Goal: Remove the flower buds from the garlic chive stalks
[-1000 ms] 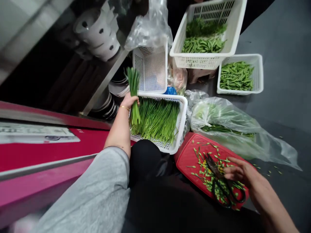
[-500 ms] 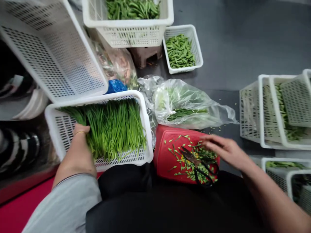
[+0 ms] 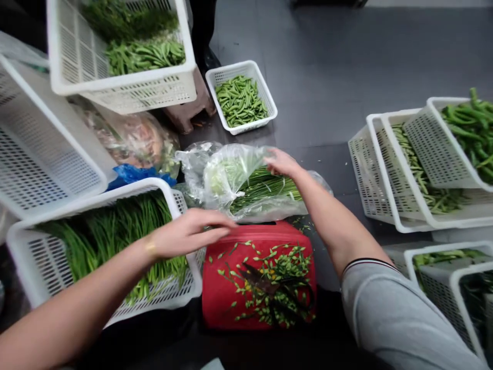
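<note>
My right hand point(image 3: 284, 163) pinches the upper edge of a clear plastic bag point(image 3: 239, 160), holding it raised. Bundled long green stems point(image 3: 262, 190) show inside the bag. My left hand point(image 3: 196, 232) is open, fingers pointing right, over the gap between a white basket and a red surface point(image 3: 220, 308). It holds nothing. Long green flowering-chive stems point(image 3: 115, 226) lie in the white basket point(image 3: 26, 257), partly hidden under my left forearm. Black-handled scissors point(image 3: 265, 282) rest on the red surface among scattered green bud tips point(image 3: 287, 262).
A small white basket of green pods point(image 3: 242, 103) stands on the floor beyond the bag. Upper left is a larger basket with pods and greens point(image 3: 134, 95). Stacked baskets point(image 3: 408, 205) stand at right. A blue bag point(image 3: 140, 174) and an upright basket point(image 3: 50, 154) are at left.
My left hand has left the stems in the basket and moved right. My right hand has gone from beside the scissors to the plastic bag and lifted its edge. The view has shifted right.
</note>
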Tool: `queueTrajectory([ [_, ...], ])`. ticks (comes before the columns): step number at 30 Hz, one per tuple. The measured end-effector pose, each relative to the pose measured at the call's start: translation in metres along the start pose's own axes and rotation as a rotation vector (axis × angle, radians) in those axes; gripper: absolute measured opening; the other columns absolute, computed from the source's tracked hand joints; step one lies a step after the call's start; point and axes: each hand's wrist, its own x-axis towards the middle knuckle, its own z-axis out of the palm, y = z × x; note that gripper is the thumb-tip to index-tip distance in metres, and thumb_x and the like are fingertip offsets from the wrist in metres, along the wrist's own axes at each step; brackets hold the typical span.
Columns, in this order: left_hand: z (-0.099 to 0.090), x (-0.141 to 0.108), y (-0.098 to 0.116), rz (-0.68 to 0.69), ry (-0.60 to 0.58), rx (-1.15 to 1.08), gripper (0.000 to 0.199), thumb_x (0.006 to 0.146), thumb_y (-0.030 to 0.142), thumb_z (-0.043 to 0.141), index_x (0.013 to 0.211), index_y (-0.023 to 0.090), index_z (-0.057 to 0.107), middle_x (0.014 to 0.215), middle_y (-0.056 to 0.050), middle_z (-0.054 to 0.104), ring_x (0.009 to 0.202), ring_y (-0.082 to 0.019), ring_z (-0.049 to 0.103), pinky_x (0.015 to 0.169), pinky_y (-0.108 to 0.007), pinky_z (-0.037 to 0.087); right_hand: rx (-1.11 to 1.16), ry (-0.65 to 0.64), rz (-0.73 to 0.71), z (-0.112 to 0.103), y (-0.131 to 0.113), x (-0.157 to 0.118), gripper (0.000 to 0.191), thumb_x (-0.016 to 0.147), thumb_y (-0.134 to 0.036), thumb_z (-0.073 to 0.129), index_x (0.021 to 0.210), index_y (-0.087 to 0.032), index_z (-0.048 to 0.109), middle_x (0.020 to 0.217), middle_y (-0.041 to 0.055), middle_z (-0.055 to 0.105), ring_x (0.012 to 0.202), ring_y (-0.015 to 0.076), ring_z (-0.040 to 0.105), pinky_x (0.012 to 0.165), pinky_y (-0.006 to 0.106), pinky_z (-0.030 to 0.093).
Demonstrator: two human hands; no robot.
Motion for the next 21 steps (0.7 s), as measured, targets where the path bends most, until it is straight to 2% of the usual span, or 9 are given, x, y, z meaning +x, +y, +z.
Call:
queueTrajectory([
  [2,0.024,0.081,-0.006,0.014,-0.097,0.035,0.03,0.089,0.026,0.049,0.11,0.017,0.069,0.111,-0.006,0.073,0.099,-0.014,0.067,0.089,-0.022,0.049,0.159,0.057,-0.116,-0.008,0.008,0.01,0.049,0.101,-0.042,0.024,0.144,-0.019,0.027,0.097,0.0076,0.071,0.068,0.0103,0.067,0.057,0.019,0.051],
  [4,0.043,0.147,-0.029,-0.156,-0.139,0.156,0.033,0.085,0.022,0.055,0.115,0.014,0.066,0.111,-0.008,0.073,0.098,-0.017,0.068,0.087,-0.024,0.05,0.094,0.049,-0.209,-0.007,0.024,0.012,0.041,0.101,-0.035,0.025,0.131,-0.014,0.044,0.093,0.0082,0.07,0.071,0.0106,0.068,0.061,0.019,0.051],
  [5,0.049,0.172,-0.042,-0.277,-0.103,0.243,0.036,0.085,0.022,0.055,0.118,0.012,0.065,0.109,-0.009,0.073,0.098,-0.019,0.068,0.086,-0.025,0.051,-0.01,0.02,-0.226,-0.001,0.034,0.011,0.035,0.1,-0.029,0.03,0.12,-0.012,0.053,0.09,0.0087,0.07,0.074,0.0118,0.068,0.065,0.021,0.052],
  [7,0.054,0.205,-0.067,-0.365,-0.013,0.374,0.041,0.087,0.023,0.053,0.125,0.013,0.06,0.113,-0.009,0.071,0.104,-0.02,0.066,0.09,-0.026,0.05,-0.234,-0.048,-0.209,0.02,0.055,0.008,0.025,0.094,-0.018,0.041,0.1,-0.01,0.064,0.089,0.0104,0.071,0.082,0.0156,0.068,0.076,0.024,0.051],
  [9,0.052,0.222,-0.085,-0.361,0.076,0.458,0.043,0.087,0.025,0.051,0.129,0.015,0.057,0.121,-0.008,0.068,0.112,-0.021,0.063,0.096,-0.027,0.048,-0.326,-0.095,-0.212,0.048,0.072,0.005,0.019,0.086,-0.013,0.052,0.095,-0.01,0.068,0.098,0.0142,0.07,0.094,0.0205,0.067,0.086,0.029,0.049],
  [10,0.049,0.226,-0.091,-0.346,0.112,0.484,0.044,0.088,0.026,0.051,0.13,0.016,0.056,0.125,-0.008,0.066,0.116,-0.021,0.061,0.099,-0.028,0.046,-0.365,-0.115,-0.228,0.062,0.079,0.004,0.021,0.084,-0.014,0.057,0.1,-0.009,0.068,0.107,0.0166,0.068,0.104,0.0231,0.064,0.092,0.031,0.047],
  [14,0.041,0.237,-0.103,-0.245,0.186,0.528,0.052,0.088,0.03,0.05,0.139,0.021,0.047,0.141,-0.005,0.055,0.131,-0.021,0.05,0.11,-0.028,0.037,-0.509,-0.149,-0.292,0.1,0.096,0.004,0.075,0.074,-0.03,0.074,0.137,-0.001,0.045,0.145,0.0251,0.041,0.137,0.0324,0.036,0.113,0.041,0.028],
  [17,0.041,0.244,-0.107,-0.17,0.193,0.516,0.053,0.088,0.032,0.05,0.139,0.022,0.047,0.145,-0.003,0.051,0.134,-0.02,0.046,0.113,-0.029,0.033,-0.607,-0.163,-0.258,0.11,0.099,0.007,0.092,0.073,-0.04,0.074,0.144,0.003,0.033,0.144,0.0292,0.039,0.135,0.0366,0.037,0.112,0.048,0.027],
  [21,0.043,0.246,-0.112,-0.13,0.153,0.461,0.047,0.088,0.03,0.049,0.134,0.022,0.053,0.138,-0.002,0.058,0.128,-0.018,0.052,0.111,-0.028,0.036,-0.709,-0.25,-0.223,0.112,0.095,0.011,0.075,0.066,-0.037,0.078,0.127,-0.002,0.055,0.125,0.0264,0.057,0.119,0.0372,0.051,0.103,0.048,0.036],
])
